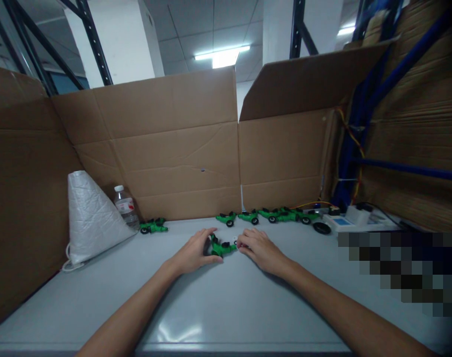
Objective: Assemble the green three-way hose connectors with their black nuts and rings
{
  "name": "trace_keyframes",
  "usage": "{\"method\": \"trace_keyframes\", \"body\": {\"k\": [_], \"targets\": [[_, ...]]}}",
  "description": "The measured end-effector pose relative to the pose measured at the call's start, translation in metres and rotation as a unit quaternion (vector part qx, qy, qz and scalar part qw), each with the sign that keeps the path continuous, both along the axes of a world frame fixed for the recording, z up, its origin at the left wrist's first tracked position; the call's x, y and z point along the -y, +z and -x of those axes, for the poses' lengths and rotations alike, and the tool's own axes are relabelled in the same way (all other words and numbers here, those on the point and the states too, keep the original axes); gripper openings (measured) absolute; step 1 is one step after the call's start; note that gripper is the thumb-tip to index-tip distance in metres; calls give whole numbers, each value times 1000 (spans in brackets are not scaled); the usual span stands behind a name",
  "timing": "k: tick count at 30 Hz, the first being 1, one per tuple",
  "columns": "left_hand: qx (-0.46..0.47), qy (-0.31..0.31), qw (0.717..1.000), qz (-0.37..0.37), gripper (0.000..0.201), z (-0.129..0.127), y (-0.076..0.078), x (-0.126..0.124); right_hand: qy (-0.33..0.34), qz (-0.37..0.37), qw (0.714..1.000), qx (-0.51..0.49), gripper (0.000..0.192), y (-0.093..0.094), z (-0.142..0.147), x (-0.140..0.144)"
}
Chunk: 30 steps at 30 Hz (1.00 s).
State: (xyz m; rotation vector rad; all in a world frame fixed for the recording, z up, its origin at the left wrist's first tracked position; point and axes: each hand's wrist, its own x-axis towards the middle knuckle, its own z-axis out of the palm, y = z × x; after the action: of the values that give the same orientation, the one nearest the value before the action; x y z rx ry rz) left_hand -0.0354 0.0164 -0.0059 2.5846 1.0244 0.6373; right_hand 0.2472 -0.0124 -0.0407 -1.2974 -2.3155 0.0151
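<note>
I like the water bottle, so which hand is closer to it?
Left. The left hand lies on the table right of the bottle, holding a green toy. The right hand is farther right, past the toy.

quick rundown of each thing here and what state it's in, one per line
left hand: closed around the toy's left end
right hand: fingertips pinching the toy's right end
small green plastic toy with black wheels: held between both hands, low on the grey table
clear plastic water bottle: upright, white cap on
white woven sack: leaning on cardboard wall
row of green toys: resting along back wall
</note>
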Motion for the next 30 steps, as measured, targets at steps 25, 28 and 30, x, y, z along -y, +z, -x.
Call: {"method": "trace_keyframes", "body": {"k": [25, 28, 30], "targets": [[33, -48, 998, 34, 70, -12, 5, 12, 16, 14, 980, -197, 11, 7, 15, 6], [31, -54, 997, 43, 72, -15, 5, 15, 23, 18, 976, -217, 12, 12, 17, 11], [30, -62, 996, 51, 74, -18, 5, 18, 30, 20, 973, -227, 12, 14, 18, 13]]}}
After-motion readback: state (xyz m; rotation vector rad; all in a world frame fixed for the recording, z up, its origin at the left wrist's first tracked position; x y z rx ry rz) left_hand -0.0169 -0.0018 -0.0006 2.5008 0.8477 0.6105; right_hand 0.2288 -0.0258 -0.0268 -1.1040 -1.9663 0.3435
